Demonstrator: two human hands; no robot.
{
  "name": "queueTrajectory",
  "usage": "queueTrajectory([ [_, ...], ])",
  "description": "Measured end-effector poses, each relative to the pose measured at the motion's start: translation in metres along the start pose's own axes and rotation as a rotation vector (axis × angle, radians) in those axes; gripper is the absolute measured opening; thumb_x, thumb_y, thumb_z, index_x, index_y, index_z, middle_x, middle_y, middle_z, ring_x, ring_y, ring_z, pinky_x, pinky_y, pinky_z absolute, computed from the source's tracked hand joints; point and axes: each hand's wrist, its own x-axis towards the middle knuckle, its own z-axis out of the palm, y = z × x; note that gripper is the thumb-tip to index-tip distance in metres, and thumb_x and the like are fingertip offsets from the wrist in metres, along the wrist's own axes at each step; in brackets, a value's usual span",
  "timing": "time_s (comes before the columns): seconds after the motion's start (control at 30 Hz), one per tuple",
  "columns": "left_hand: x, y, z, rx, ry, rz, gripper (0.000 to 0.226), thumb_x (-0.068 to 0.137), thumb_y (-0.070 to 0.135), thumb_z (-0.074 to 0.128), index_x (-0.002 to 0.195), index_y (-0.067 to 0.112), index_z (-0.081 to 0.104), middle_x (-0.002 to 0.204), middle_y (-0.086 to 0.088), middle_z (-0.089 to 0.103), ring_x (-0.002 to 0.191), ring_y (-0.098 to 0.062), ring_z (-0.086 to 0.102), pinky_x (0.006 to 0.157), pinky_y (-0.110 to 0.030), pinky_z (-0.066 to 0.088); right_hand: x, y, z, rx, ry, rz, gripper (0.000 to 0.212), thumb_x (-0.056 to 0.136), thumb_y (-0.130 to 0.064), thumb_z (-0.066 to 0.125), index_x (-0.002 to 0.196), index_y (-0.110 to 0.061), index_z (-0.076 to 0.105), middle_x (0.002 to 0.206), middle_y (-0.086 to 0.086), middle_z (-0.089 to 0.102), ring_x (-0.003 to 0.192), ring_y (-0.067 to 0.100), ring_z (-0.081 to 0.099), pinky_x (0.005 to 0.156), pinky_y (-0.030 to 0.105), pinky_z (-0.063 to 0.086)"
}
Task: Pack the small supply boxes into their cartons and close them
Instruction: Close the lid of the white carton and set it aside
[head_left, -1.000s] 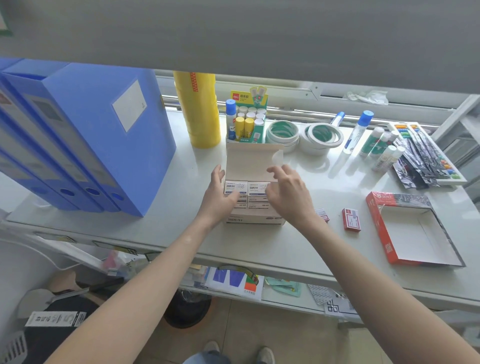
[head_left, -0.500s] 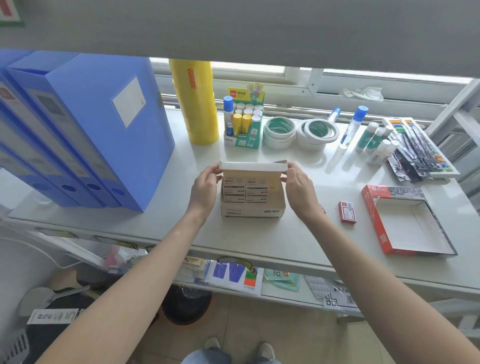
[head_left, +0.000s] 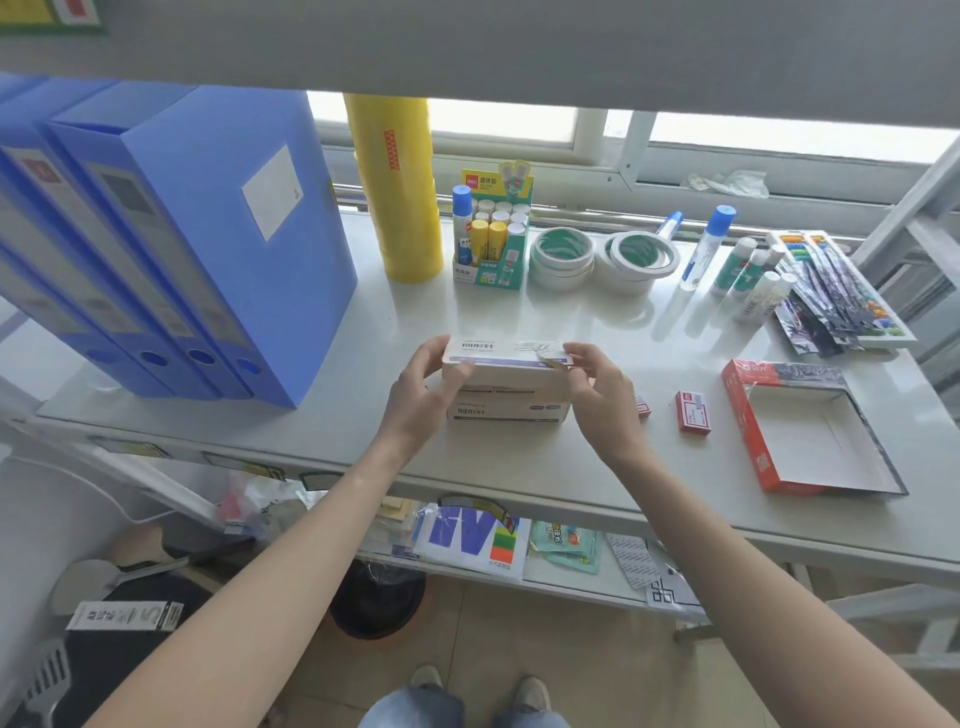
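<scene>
Two bare hands are set on one pale cardboard carton (head_left: 506, 402) that stands near the front edge of the white tabletop (head_left: 519, 467), its long axis running left to right. The left hand (head_left: 423, 395) is curled round the carton's left end, with the fingers pressed against the printed lid flap (head_left: 506, 353); the right hand (head_left: 597, 395) is closed on the right end, where a small side tab is pinched at the lid's corner. The lid is folded down almost level, but a gap can be made out beneath its front edge, through which the rows of small white boxes packed inside are partly seen. The tuck therefore lies straight between the two hands, toward the person, and both hands are about equally near it; the flap is judged to need pressing down and in along that front edge.

To the right, two small red boxes are counted: one (head_left: 693, 411) lies clear, near the carton, and another (head_left: 643, 406) is half hidden just behind the right wrist. One open red carton (head_left: 748, 431) lies farther right, apparently empty, and is judged not yet packed.
</scene>
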Motion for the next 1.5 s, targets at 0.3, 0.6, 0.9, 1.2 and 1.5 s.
queueTrajectory([
  [0.3,-0.006,-0.010,0.002,0.197,0.053,0.070,0.047,0.087,0.035,0.062,0.130,0.020,0.051,0.138,0.003,0.053,0.127,-0.014,0.047,0.096,-0.019,0.032,-0.009,0.014,-0.002,-0.152,-0.003,-0.160,0.029,0.085,-0.017,0.063,0.114,-0.010,0.061,0.112,0.006,0.067,0.098,0.023,0.062,0.082,0.030,0.045],
  [0.6,-0.005,0.000,0.006,0.257,0.213,0.088,0.043,0.082,0.036,0.068,0.122,0.021,0.063,0.129,-0.005,0.062,0.117,-0.024,0.057,0.095,-0.030,0.045,-0.001,0.008,-0.005,-0.192,0.056,-0.214,0.021,0.086,-0.020,0.064,0.105,-0.012,0.065,0.104,0.005,0.069,0.090,0.023,0.064,0.083,0.042,0.050],
  [0.9,-0.006,-0.016,0.007,0.564,0.226,0.224,0.038,0.084,0.040,0.064,0.118,0.024,0.066,0.133,-0.001,0.059,0.125,-0.015,0.050,0.091,-0.034,0.049,-0.004,0.019,-0.003,-0.263,0.019,-0.205,0.014,0.085,-0.019,0.064,0.099,-0.014,0.067,0.100,0.004,0.068,0.092,0.025,0.060,0.079,0.037,0.045],
  [1.2,-0.010,-0.030,0.012,0.874,-0.039,0.465,0.057,0.095,0.038,0.044,0.146,0.015,0.028,0.158,-0.004,0.018,0.146,-0.017,0.018,0.116,-0.037,0.017,-0.010,0.024,-0.001,-0.450,-0.071,-0.332,0.044,0.085,-0.025,0.065,0.127,-0.014,0.056,0.135,0.009,0.052,0.119,0.029,0.046,0.096,0.042,0.044],
  [1.5,-0.008,-0.030,0.015,0.966,-0.089,0.456,0.056,0.097,0.028,0.041,0.148,0.017,0.020,0.160,-0.001,0.010,0.147,-0.017,0.012,0.119,-0.043,0.018,-0.014,0.028,0.002,-0.559,-0.144,-0.378,0.046,0.087,-0.016,0.061,0.132,-0.014,0.051,0.145,0.009,0.045,0.128,0.030,0.043,0.100,0.046,0.045],
])
